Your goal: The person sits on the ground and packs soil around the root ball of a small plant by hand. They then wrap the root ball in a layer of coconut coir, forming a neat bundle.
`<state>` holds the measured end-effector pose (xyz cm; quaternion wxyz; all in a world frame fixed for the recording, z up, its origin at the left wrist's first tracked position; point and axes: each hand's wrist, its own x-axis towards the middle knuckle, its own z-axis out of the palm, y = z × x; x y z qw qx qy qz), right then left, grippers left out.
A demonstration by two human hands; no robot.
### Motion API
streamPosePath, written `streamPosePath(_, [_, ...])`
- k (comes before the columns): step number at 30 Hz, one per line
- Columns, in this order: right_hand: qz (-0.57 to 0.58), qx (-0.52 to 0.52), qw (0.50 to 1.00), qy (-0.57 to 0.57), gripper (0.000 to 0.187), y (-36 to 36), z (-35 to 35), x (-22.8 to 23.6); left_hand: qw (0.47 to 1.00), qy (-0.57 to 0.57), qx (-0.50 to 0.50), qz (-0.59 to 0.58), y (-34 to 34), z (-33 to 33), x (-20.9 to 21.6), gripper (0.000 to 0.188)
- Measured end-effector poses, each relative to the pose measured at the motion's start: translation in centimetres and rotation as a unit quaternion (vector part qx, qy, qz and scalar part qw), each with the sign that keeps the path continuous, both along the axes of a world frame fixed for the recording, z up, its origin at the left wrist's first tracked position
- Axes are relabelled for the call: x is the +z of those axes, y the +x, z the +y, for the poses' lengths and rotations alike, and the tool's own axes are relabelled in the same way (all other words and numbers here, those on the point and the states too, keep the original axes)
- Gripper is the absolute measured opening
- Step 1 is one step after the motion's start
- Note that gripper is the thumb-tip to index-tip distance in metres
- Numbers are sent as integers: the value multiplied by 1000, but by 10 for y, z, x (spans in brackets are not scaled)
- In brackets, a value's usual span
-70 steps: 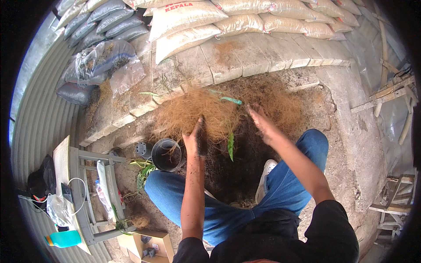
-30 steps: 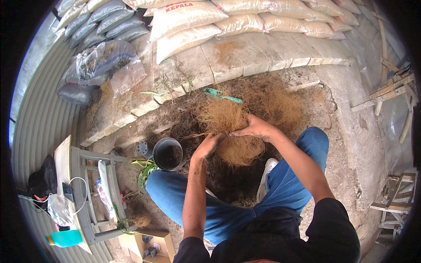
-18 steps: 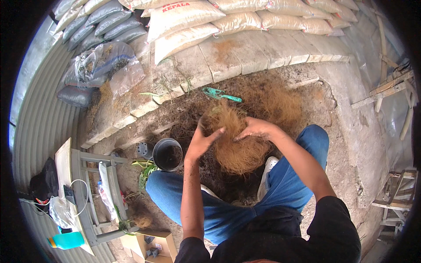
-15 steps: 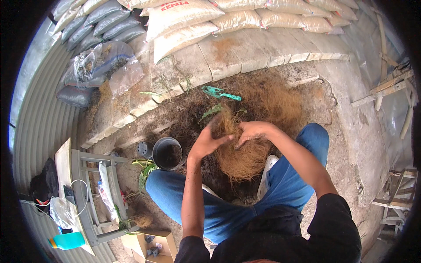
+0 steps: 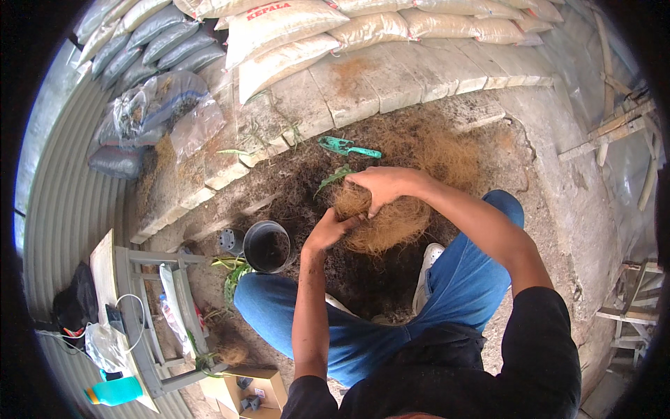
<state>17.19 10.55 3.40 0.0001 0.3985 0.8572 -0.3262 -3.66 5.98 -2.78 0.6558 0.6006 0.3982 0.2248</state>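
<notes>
Coir bundle (image 5: 392, 229) sits between my 2 hands, left hand (image 5: 325, 232) and right hand (image 5: 388, 183) fingers clamped on it, teal trowel (image 5: 349, 147) beyond.

Dressed in black, blue and white

The person wears a plain black shirt (image 5: 419, 373). It has short, loose sleeves (image 5: 541, 328) that stop above the elbows. Below them the arms (image 5: 474, 216) are bare, and so are the hands (image 5: 384, 185). The jeans (image 5: 276, 311) are blue, with long legs, lots of folds and some paler patches. The shoes (image 5: 425, 278) are white or nearly white, and only parts of them show.
</notes>
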Motion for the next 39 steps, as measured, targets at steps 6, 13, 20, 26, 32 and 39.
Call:
streamPosePath(6, [82,-132,955,252,87,21,4,76,972,-106,175,-115,-19,-4,2,33])
streamPosePath(13, [307,-492,815,-2,97,49,-35,56,881,-223,272,-317,-21,-1,16,37])
streamPosePath(20, [505,-465,670,-282,93,19,-73,1,902,-213,243,-288,19,-21,38,40])
streamPosePath(26, [509,-417,716,-234,47,11,-67,-2,918,-208,215,-259,20,-24,34,48])
streamPosePath(32, [449,-375,788,-192,45,16,-66,-16,958,-86,241,-128,20,-22,46,41])
streamPosePath(39, [344,-336,862,-161,49,29,-55,-21,970,-49,216,-103,10,-13,21,40])
